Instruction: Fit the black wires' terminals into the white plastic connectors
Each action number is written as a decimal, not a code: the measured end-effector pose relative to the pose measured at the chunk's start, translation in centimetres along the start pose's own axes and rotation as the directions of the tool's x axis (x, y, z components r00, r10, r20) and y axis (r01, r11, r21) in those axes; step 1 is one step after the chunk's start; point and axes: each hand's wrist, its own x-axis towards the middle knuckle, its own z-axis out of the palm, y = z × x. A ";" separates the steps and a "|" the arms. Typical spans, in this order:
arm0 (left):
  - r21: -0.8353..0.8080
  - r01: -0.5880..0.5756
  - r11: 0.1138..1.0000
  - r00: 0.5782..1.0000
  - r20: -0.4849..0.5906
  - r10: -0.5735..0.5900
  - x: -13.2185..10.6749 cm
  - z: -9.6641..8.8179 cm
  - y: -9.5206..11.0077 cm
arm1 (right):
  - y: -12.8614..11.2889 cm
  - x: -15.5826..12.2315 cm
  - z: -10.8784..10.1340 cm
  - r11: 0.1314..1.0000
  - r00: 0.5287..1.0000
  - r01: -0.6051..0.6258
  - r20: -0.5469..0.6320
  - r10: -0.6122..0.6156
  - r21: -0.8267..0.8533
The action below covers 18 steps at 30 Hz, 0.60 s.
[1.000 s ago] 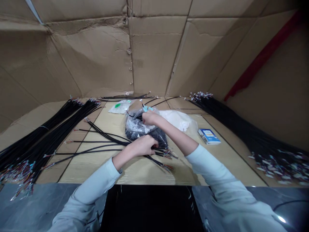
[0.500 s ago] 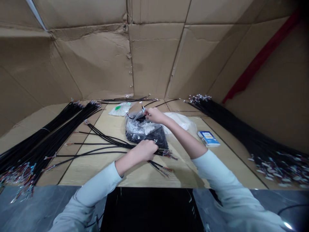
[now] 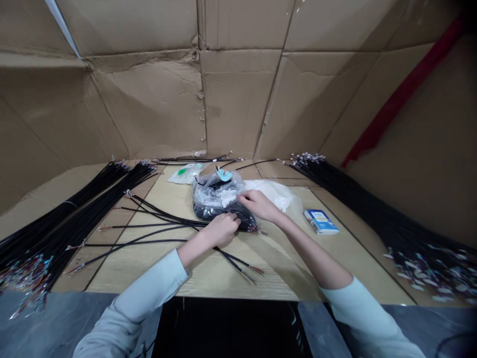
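Black cables point(image 3: 179, 219): thin round jackets, stripped at the ends so coloured wire strands fan out. They lie in a loose spread on the tabletop point(image 3: 298, 268), front and centre, running from the left side in under your left hand point(image 3: 222, 229). Their left ends are splayed well apart, a few crossing each other; two or so angle out below your hand toward the front right, bare strands showing. More wire ends poke out to the right of your left hand, at the front edge of the clear plastic bag point(image 3: 201, 199). That bag sits just behind, crumpled open at the top, dark contents showing through, small white parts point(image 3: 228, 199) piled on its front right and a light-blue piece point(image 3: 224, 175) at its back. Your left hand is palm down, knuckles up, fingers curled closed over the cables; forearm comes in from the lower left. Your right hand point(image 3: 260, 205) is slightly raised, coming in from the lower right, wrist bent so the fingers point left. Its thumb and fingertips are drawn together right beside the white parts; can't tell if you're pinching one. Whitish plastic bag point(image 3: 266, 188) lies behind your right hand, blue-and-white box point(image 3: 321, 222) off to the right. Thick black cable bundle point(image 3: 346, 199) along the far right.
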 end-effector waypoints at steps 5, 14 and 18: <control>-0.072 0.025 0.997 0.998 0.061 -0.021 -0.3 -0.9 -0.1 | -2.9 -6.1 0.7 0.991 0.977 0.063 0.209 -0.037 -0.118; -0.343 0.103 0.934 0.975 -0.151 -0.164 -0.5 -2.9 -2.1 | -3.9 -9.9 5.8 0.927 0.968 0.146 0.244 -0.062 -0.344; -0.411 0.104 0.906 0.923 -0.299 -0.241 -0.1 -3.3 -2.2 | -2.4 -7.4 5.8 0.888 0.979 0.138 0.196 -0.055 -0.439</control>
